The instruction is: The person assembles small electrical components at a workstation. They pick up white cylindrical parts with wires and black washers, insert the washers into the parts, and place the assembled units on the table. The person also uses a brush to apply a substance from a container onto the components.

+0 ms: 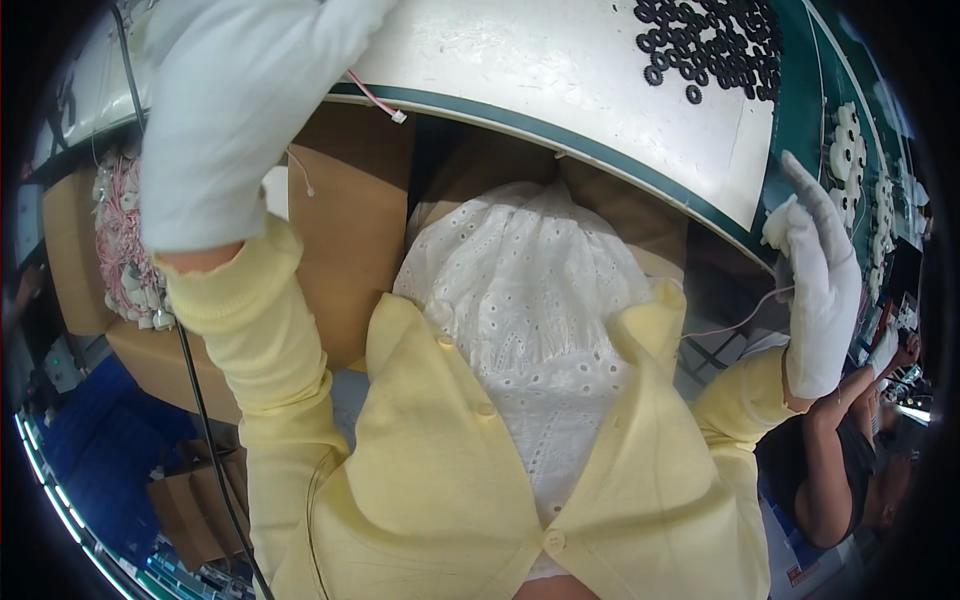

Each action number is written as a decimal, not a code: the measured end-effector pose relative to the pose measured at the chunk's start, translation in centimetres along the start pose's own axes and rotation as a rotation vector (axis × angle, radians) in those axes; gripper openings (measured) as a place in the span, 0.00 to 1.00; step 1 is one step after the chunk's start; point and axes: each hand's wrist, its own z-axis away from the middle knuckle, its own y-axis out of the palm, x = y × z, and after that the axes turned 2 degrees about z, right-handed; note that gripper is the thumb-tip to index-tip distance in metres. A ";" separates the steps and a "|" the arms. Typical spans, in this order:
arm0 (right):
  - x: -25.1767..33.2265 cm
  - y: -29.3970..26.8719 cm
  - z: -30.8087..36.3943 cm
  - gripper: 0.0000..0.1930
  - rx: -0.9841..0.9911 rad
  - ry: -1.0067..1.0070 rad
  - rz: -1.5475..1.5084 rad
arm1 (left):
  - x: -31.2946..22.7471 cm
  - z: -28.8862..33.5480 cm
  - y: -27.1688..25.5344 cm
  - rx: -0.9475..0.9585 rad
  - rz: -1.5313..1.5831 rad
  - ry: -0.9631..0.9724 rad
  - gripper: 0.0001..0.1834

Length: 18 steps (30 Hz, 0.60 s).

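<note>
Several wires (372,98), left hand (285,50) and right hand (825,275) gloved, both grips unclear, reddish label (795,577) (unreadably small)

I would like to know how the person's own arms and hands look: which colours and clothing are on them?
The left hand and right hand wear white gloves; the right one looks greyer at the fingers. The arms are in pale yellow, wrinkled sleeves, which end short of the gloves. No markings are visible on either.
</note>
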 end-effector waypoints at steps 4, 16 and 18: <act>-0.3 0.4 -0.8 0.22 -0.083 0.080 0.027 | -0.1 0.6 -1.1 -0.074 0.143 -0.014 0.15; -0.2 -1.8 -0.8 0.21 -0.005 -0.240 0.287 | 1.5 0.5 1.4 -0.133 0.156 -0.016 0.13; -0.2 -2.1 -0.9 0.20 0.022 -0.247 0.297 | 1.8 0.5 1.6 -0.150 0.182 0.006 0.13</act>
